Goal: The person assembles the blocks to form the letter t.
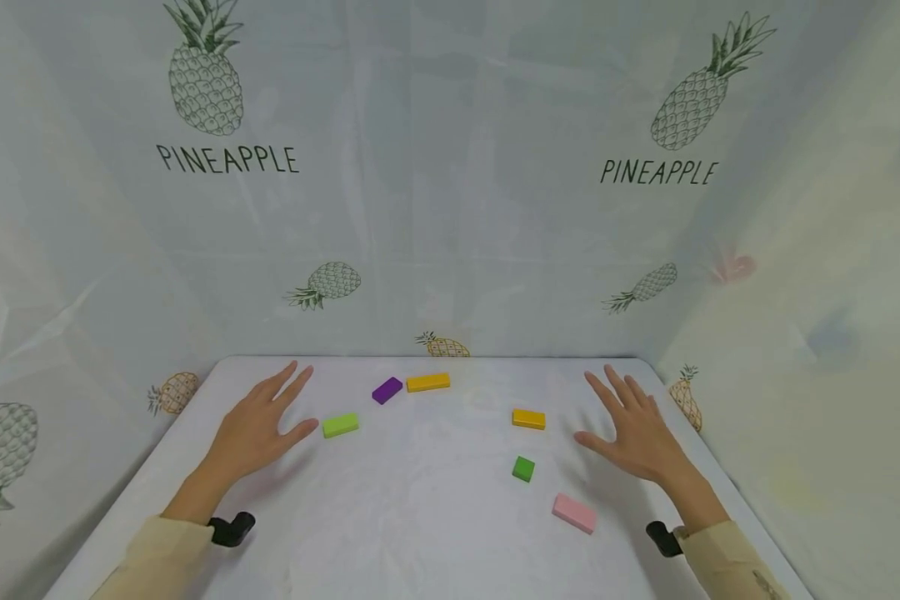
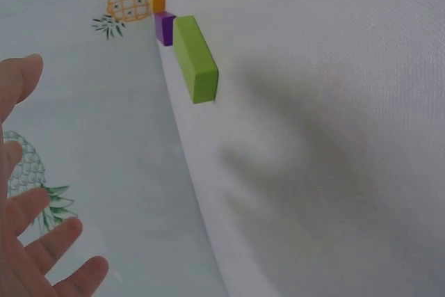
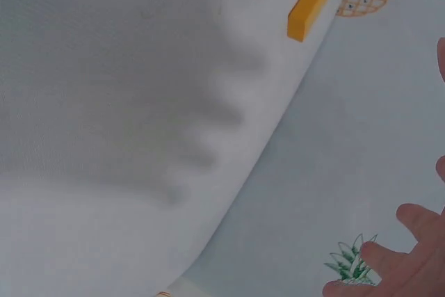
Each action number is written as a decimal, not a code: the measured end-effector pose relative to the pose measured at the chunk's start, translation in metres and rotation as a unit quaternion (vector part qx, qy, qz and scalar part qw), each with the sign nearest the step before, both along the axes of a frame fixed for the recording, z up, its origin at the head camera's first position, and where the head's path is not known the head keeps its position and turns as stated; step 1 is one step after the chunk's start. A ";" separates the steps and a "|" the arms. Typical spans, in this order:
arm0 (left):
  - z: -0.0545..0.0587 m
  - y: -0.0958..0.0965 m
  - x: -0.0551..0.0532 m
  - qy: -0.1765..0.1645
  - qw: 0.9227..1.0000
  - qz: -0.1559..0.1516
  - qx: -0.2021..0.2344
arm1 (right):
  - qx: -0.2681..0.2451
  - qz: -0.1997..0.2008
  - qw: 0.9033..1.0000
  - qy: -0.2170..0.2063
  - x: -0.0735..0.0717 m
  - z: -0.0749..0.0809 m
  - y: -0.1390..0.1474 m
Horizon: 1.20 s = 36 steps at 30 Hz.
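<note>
Two cream-coloured sleeves (image 1: 153,554) reach in at the near edge of my head view, each with a black wrist-worn fitting, one by the left cuff (image 1: 232,530) and one by the right cuff (image 1: 663,539). Nearest of the pieces I can see on the smooth white tabletop (image 1: 420,525) is a pale pink rectangular block (image 1: 574,513), lying at a slant toward the right side. A little beyond it, nearer the middle, I make out a small mid-green squarish block (image 1: 523,469). Farther out, I have the person's left hand (image 1: 258,425) held wide above the table, fingers spread and thumb apart, its thumb tip just beside a lime-green rectangular block (image 1: 341,425). The person's right hand (image 1: 633,433) is wide as well, raised over the right side, its thumb pointing inward near a short yellow-orange rectangular block (image 1: 528,419). Both wrist views show me soft grey hand shadows (image 2: 299,123) on the white surface. Beyond the lime piece sits a deep purple rectangular block (image 1: 387,391), set diagonally, and right beside it a longer yellow-orange bar (image 1: 428,382); I can't tell whether those two touch. Behind the far edge I see a pale hanging sheet (image 1: 495,250), printed with pineapples and the word PINEAPPLE.
</note>
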<state>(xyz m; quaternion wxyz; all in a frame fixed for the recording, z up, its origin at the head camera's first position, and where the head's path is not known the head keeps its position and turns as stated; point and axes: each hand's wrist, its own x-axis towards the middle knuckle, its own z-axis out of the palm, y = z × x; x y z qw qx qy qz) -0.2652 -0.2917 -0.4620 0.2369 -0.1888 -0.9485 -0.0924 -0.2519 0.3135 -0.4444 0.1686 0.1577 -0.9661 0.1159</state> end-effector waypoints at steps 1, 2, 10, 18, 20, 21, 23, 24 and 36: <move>-0.001 0.001 -0.001 -0.009 1.000 0.001 0.006 | -0.002 0.003 1.000 -0.003 -0.001 0.000 0.000; -0.002 0.001 -0.002 -0.018 1.000 0.002 0.011 | -0.005 0.006 1.000 -0.006 -0.002 0.000 -0.001; -0.008 0.006 -0.007 -0.071 0.996 0.001 0.046 | -0.034 0.020 0.999 -0.035 -0.014 -0.005 -0.007; -0.018 0.007 -0.013 -0.103 0.992 -0.009 0.077 | -0.075 0.037 0.994 -0.065 -0.024 -0.008 -0.011; -0.019 0.007 -0.015 -0.111 0.990 -0.010 0.084 | -0.084 0.041 0.993 -0.068 -0.026 -0.008 -0.012; -0.020 0.008 -0.015 -0.115 0.990 -0.012 0.087 | -0.088 0.043 0.993 -0.068 -0.027 -0.008 -0.013; -0.020 0.010 -0.017 -0.124 0.988 -0.015 0.094 | -0.096 0.047 0.992 -0.068 -0.029 -0.009 -0.013; -0.020 0.011 -0.017 -0.129 0.987 -0.016 0.096 | -0.099 0.049 0.992 -0.068 -0.030 -0.010 -0.014; -0.028 0.019 -0.027 -0.175 0.975 -0.021 0.135 | -0.128 0.073 0.986 -0.077 -0.040 -0.013 -0.022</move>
